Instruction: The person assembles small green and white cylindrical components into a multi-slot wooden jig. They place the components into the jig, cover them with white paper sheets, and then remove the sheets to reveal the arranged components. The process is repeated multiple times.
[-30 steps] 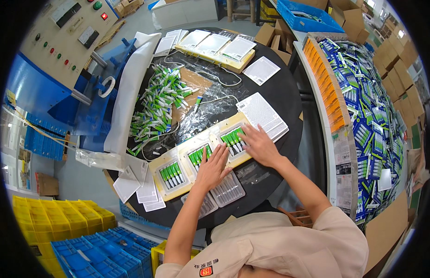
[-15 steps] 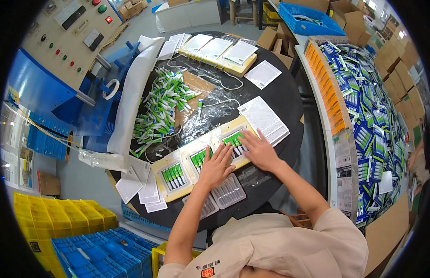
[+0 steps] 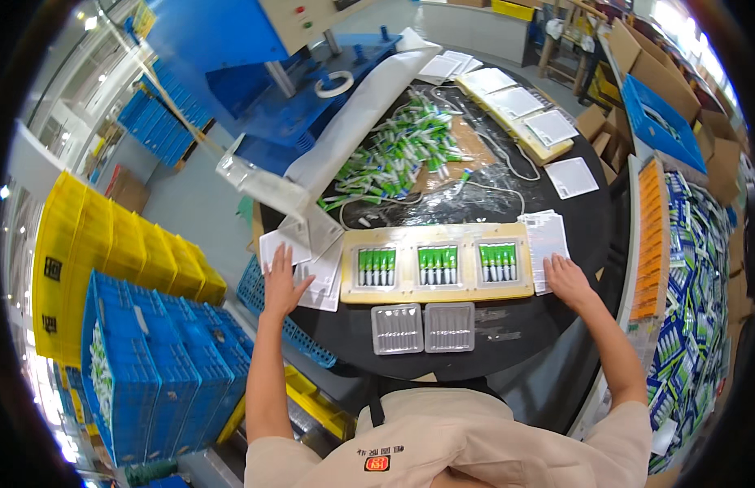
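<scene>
**Three trays of tubes in a yellow frame, hands at the cards either side**

The frame (image 3: 407,264) lies near the front edge of the black table (image 3: 548,327), between the two hands. It has three openings, each with a tray (image 3: 438,287) holding a row of green-and-white tubes (image 3: 437,264), green ends away from the person.

The left hand (image 3: 285,283) is open, thumb spread from the fingers, over the left cards (image 3: 322,278). The right hand (image 3: 567,281) is loosely open at the outer edge of the right cards (image 3: 544,240). Whether either has hold of a card, I cannot tell.

In front of the frame, two clear trays (image 3: 397,329) lie side by side, grooves showing. Beyond it is a tube heap (image 3: 394,154); farther off, a second frame (image 3: 548,152) bears three cards.

Lower left, a blue crate (image 3: 182,366) holds small green-and-white pieces, beside yellow crates (image 3: 125,244). At right, blue-and-green packs (image 3: 695,301) lie heaped.
</scene>
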`<state>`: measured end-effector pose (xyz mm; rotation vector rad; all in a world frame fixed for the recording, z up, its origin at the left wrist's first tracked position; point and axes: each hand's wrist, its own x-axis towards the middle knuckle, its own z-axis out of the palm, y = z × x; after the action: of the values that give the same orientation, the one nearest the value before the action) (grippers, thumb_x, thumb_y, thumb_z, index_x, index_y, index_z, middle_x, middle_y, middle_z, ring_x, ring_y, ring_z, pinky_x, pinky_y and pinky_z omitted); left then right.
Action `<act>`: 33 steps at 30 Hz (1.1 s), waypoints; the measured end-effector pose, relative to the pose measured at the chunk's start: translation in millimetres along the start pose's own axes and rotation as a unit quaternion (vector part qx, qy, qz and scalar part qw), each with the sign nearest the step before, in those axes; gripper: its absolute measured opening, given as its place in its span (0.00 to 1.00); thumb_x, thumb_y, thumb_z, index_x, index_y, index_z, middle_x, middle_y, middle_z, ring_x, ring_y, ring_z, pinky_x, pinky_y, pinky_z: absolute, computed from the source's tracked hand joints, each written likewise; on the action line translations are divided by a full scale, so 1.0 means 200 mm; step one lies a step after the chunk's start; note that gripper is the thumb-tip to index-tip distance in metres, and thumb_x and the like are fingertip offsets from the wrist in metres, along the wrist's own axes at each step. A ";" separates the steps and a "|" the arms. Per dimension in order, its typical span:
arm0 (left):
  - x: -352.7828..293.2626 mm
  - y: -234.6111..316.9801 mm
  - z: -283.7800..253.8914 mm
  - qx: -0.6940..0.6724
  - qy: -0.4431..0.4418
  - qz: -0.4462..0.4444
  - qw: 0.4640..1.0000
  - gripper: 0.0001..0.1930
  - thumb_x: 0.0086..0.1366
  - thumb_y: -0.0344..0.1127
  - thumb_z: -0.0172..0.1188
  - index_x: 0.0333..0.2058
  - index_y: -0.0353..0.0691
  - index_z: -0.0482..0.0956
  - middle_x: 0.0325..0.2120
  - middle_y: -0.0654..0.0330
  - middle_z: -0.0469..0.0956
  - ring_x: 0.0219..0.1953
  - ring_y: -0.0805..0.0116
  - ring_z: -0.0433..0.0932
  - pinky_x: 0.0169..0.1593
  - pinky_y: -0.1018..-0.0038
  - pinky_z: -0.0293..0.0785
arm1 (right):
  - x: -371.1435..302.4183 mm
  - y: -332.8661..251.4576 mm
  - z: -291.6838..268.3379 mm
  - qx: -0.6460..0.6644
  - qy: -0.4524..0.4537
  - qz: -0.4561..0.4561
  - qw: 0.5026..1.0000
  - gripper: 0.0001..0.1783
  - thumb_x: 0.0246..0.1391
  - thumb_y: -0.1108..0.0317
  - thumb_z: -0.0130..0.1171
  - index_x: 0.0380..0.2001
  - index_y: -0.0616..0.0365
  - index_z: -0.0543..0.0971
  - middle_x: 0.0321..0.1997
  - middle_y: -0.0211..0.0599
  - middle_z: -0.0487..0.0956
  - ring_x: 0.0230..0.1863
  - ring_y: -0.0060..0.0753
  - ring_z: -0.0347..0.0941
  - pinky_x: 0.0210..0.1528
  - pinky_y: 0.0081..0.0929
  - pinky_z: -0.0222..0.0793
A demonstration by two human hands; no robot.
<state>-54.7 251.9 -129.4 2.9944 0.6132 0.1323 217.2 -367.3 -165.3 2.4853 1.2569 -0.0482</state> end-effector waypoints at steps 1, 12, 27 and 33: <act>0.03 -0.04 0.01 0.020 -0.005 0.033 0.999 0.48 0.63 0.60 0.63 0.72 0.37 0.54 0.75 0.48 0.47 0.76 0.48 0.46 0.73 0.41 0.42 | 0.01 0.01 0.00 -0.038 -0.001 0.006 0.999 0.26 0.64 0.67 0.47 0.61 0.69 0.71 0.62 0.66 0.74 0.61 0.56 0.75 0.67 0.47 0.67; 0.24 -0.48 0.18 -0.008 -0.133 0.030 0.991 0.43 0.53 0.22 0.60 0.69 0.49 0.61 0.70 0.56 0.59 0.68 0.51 0.62 0.66 0.37 0.60 | 0.05 -0.42 -0.62 0.186 0.361 0.133 0.904 0.25 0.53 0.76 0.55 0.56 0.63 0.76 0.55 0.50 0.81 0.53 0.49 0.79 0.54 0.41 0.76; 0.26 -0.49 0.20 0.126 -0.098 0.107 0.981 0.31 0.69 0.41 0.58 0.67 0.37 0.61 0.66 0.44 0.62 0.67 0.40 0.62 0.66 0.53 0.63 | 0.35 -1.25 -0.56 0.066 0.164 0.065 0.982 0.26 0.53 0.68 0.56 0.55 0.69 0.77 0.62 0.52 0.77 0.62 0.48 0.74 0.59 0.42 0.74; 0.23 -0.49 0.35 0.206 -0.030 0.113 0.972 0.26 0.71 0.38 0.53 0.64 0.31 0.64 0.59 0.39 0.69 0.60 0.39 0.72 0.59 0.54 0.74 | 0.40 -1.31 -0.63 0.028 0.131 0.086 0.987 0.27 0.54 0.67 0.56 0.57 0.69 0.75 0.64 0.53 0.74 0.62 0.47 0.73 0.56 0.40 0.75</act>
<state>-42.6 355.9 -205.9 3.4466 0.3225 -0.0849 43.8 -123.4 -140.0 2.7078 1.1437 0.2983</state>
